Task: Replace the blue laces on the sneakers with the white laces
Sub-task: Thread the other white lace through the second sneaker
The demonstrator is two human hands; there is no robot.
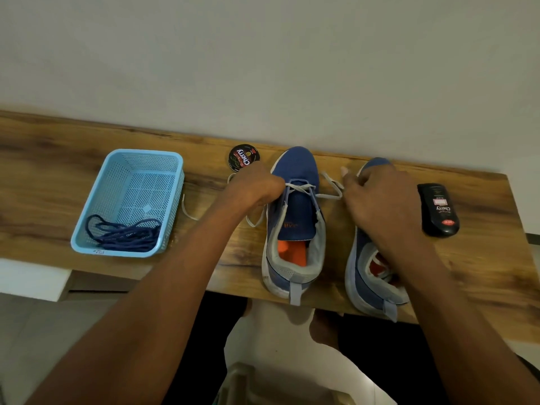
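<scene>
Sneakers come first: we see two blue ones standing side by side on a wooden shelf (87, 147), toes toward the wall at twelve o'clock, heels toward us at six. Our left sneaker (295, 226) shows an orange insole and a white lace (301, 187) crossed through its front eyelets only. One end of that lace runs off toward nine o'clock and trails loose over the wood; the other loops out toward three o'clock. The right sneaker (362, 267) is partly hidden under our forearm, and we cannot tell whether it carries any lace.

Our left hand (254, 185) sits at nine o'clock from the laced eyelets, fingers curled in against the lace at the shoe's edge, gripping it as far as we can see. Our right hand (377, 197) hovers between the two shoes, at three o'clock from the left one, fingers bent, with the lace loop meeting its fingertips; we cannot tell whether it actually pinches the lace.

Blue laces (125, 235) lie bundled in the near corner of a light blue basket (175, 182), well off at nine o'clock. A round polish tin (244, 157) rests at eleven o'clock from the left shoe, near the wall. A black polish bottle (438, 210) lies flat at three o'clock from the right shoe.
</scene>
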